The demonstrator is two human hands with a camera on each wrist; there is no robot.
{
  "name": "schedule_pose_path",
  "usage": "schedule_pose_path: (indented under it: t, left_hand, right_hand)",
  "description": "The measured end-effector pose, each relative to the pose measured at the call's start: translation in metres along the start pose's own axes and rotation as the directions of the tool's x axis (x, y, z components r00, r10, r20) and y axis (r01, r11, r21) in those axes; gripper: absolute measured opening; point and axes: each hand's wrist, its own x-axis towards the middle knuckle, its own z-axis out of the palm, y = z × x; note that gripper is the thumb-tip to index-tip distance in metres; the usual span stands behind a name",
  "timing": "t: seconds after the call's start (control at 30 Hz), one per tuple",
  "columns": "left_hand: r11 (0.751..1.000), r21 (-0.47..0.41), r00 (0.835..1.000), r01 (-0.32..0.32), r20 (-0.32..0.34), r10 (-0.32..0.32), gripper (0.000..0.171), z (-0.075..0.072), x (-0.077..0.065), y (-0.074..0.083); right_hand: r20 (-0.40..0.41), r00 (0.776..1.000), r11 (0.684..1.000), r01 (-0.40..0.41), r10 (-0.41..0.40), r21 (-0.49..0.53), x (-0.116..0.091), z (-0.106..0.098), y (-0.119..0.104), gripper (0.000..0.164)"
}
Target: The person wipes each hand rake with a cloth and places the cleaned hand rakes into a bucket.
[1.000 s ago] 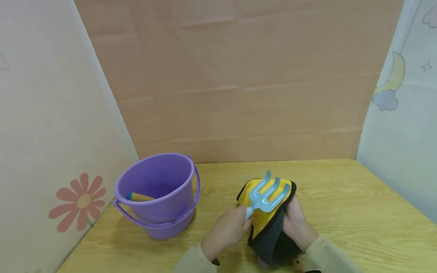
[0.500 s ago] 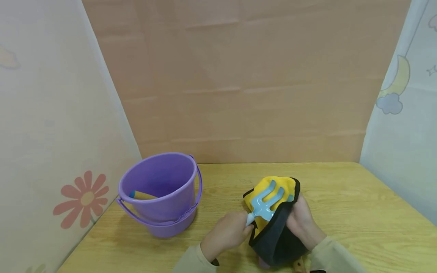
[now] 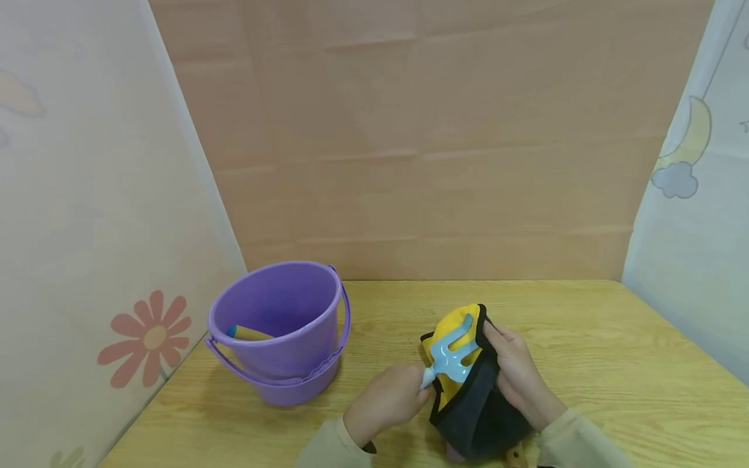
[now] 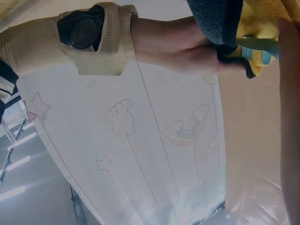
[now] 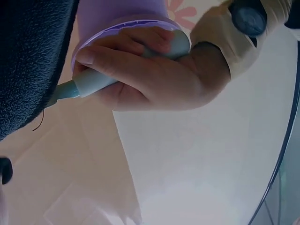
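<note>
Left hand: this hand [image 3: 386, 393] is closed around the handle of the light-blue fork [image 3: 449, 363], which points away from the person.
Right hand: this hand [image 3: 519, 367] grasps the cloth [image 3: 482, 416] by its black edge.
Fork and cloth: the fork head lies against the yellow side; two tines show, and a fold seems to cover the rest. The dark side hangs below, toward the person.
Possible trouble: a tine could catch in the fabric if the cloth is pulled sideways; the fork could also turn, I judge, because only its handle is held.
Under the cloth: a small brown piece [image 3: 516, 456], mostly hidden; a swing of the loose fabric might push it.
Farther left: the purple bucket [image 3: 287, 361] stands on the tabletop [image 3: 614, 364], with a yellow, blue-ended object [image 3: 253, 334] inside.
</note>
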Motion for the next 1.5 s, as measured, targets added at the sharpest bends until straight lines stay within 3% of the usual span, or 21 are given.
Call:
schedule_pose_path:
  t: [0.13, 0.23, 0.43, 0.63, 0.93, 1.1, 1.3, 1.5]
  left_hand:
    - [1.0, 0.007, 1.0, 0.002, 0.015, -0.002, 0.034, -0.002, -0.002, -0.001]
    - [1.0, -0.004, 0.999, 0.002, 0.039, -0.002, 0.036, -0.005, -0.003, 0.0]
    - [1.0, 0.006, 1.0, 0.004, 0.03, -0.004, 0.036, -0.01, -0.004, 0.0]
    - [0.999, 0.041, 0.997, 0.011, -0.07, -0.008, 0.028, -0.019, -0.007, -0.002]
    - [0.992, -0.112, 0.986, 0.054, -0.151, -0.071, 0.012, -0.049, -0.022, -0.011]
    - [0.99, -0.121, 0.972, 0.07, -0.216, -0.095, 0.019, -0.064, -0.028, -0.019]
    - [0.977, -0.192, 0.946, 0.091, -0.291, -0.145, 0.021, -0.081, -0.038, -0.028]
    - [0.976, -0.175, 0.913, 0.133, -0.362, -0.189, 0.007, -0.094, -0.044, -0.037]
  right_hand:
    - [-0.041, 0.999, 0.988, -0.014, 0.008, -0.153, -0.002, 0.002, -0.003, 0.056]
    - [-0.065, 0.998, 0.988, -0.033, 0.023, -0.151, -0.003, 0.004, -0.005, 0.055]
    - [-0.092, 0.989, 0.992, -0.113, 0.117, 0.056, -0.003, 0.003, -0.009, 0.033]
    - [-0.067, 0.989, 0.96, -0.107, 0.128, 0.257, -0.002, -0.003, -0.009, 0.025]
    - [-0.095, 0.974, 0.945, -0.174, 0.207, 0.276, -0.004, -0.012, -0.005, 0.026]
    - [-0.109, 0.971, 0.942, -0.174, 0.213, 0.287, -0.007, -0.013, -0.002, 0.025]
    - [-0.116, 0.969, 0.94, -0.176, 0.217, 0.292, -0.008, -0.013, 0.0, 0.027]
    - [-0.114, 0.969, 0.945, -0.18, 0.218, 0.272, -0.007, -0.013, 0.0, 0.027]
